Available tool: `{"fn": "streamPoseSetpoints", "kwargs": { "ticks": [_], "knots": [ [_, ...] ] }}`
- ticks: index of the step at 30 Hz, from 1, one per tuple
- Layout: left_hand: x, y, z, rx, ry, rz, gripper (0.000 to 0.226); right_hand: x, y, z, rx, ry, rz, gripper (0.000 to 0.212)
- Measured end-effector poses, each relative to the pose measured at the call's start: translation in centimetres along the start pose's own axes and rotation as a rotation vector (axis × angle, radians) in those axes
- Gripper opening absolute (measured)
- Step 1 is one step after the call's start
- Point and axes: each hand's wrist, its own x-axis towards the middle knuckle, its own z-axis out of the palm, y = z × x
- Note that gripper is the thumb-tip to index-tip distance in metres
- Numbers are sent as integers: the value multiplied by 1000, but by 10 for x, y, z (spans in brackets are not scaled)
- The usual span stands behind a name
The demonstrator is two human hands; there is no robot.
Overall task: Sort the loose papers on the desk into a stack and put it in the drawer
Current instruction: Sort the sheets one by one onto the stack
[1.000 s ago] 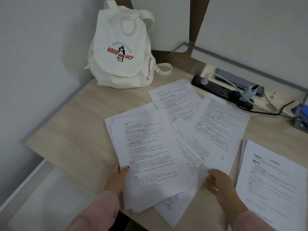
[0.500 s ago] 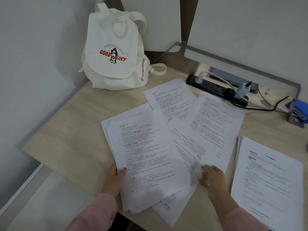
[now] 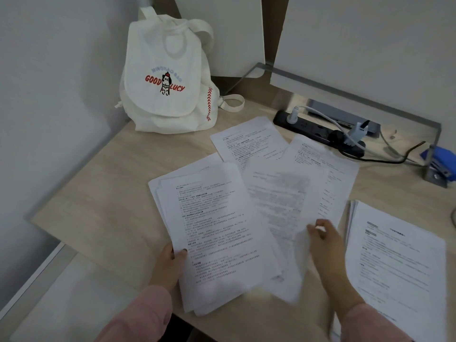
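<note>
Pinching a sheet with my right hand, left hand gripping the pile, I risk tipping that overhanging pile off the desk edge under my left palm.

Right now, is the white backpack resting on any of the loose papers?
No, the white backpack stands at the back left corner of the desk, with bare wood between it and the nearest sheet.

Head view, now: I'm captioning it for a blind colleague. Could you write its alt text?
A person's left hand grips a stack of papers on the desk while the right hand pinches a blurred loose sheet beside it. More sheets, a white backpack and a power strip lie farther back.
</note>
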Motion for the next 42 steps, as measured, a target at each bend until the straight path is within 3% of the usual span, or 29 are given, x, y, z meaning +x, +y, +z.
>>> {"fn": "streamPoseSetpoints", "kwargs": {
  "ticks": [3, 5, 8, 11, 14, 19, 23, 25, 29, 33, 36, 39, 42],
  "knots": [
    [-1, 0, 1, -3, 3, -12, 33, 12, -27, -23, 139, 191, -69, 7],
    [-2, 2, 1, -11, -4, -24, 34, 14, -47, -38, 393, 247, -49, 6],
    [-4, 5, 2, -18, -7, -34, 35, 10, -63, -45, 766, 180, 54, 14],
    [-8, 6, 2, -49, -16, -36, 35, -3, -57, -25, 859, 18, 183, 15],
    [-8, 7, 3, -110, -31, -56, 35, -25, -35, 9, 841, -134, 335, 6],
    [-6, 14, 9, -388, -119, -185, 40, -56, -9, 57, 817, -368, 595, 21],
    [-7, 18, 15, -248, -99, -71, 49, -67, -4, 68, 688, -685, 647, 45],
    [-9, 19, 18, -197, -51, -22, 42, -69, -3, 64, 595, -769, 624, 38],
    [-4, 14, 22, -197, 20, -26, 29, -60, 7, 48, 605, -744, 589, 29],
    [3, 9, 21, -139, 38, -37, 14, -31, 18, 18, 735, -440, 582, 12],
    [4, 9, 21, -159, 67, -22, 19, -13, 27, 0, 583, -357, 539, 10],
    [1, 14, 25, -218, 72, -3, 23, -21, 31, 3, 327, -504, 572, 12],
    [2, 13, 28, -209, 74, -8, 43, -46, 20, 15, 60, -838, 531, 16]
  ]
}}
